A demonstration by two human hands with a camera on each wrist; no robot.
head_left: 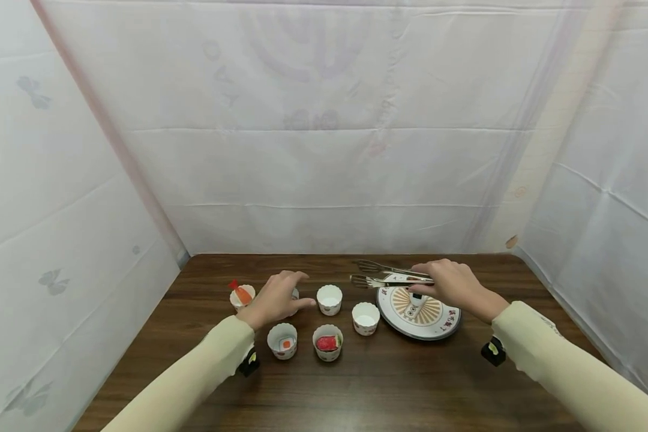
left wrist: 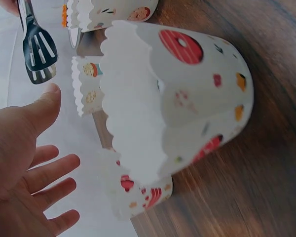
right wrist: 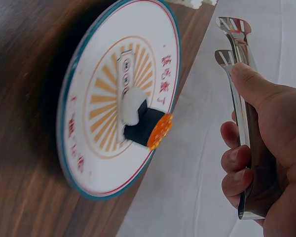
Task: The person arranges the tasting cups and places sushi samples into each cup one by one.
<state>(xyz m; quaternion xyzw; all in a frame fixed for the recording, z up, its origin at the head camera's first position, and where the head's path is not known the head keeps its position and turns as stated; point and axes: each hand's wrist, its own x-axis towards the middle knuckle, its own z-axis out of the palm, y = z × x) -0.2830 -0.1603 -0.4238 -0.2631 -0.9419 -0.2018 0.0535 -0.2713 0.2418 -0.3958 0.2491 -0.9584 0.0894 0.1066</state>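
Observation:
My right hand grips metal tongs with slotted ends, fingers and thumb wrapped round the arms. The tongs stick out leftward above a round patterned plate. On this plate are a toy sushi roll, dark-wrapped with an orange top, and a white piece beside it. My left hand hovers over several scalloped paper cups, fingers spread and holding nothing. Close under it stands a printed cup. Partly behind the hand, another cup shows only its edge.
One cup at far left holds an orange shrimp-like piece. In front, a cup has a white piece with an orange square; its neighbour holds a red piece. Two cups stand left of the plate. White sheeting surrounds the table.

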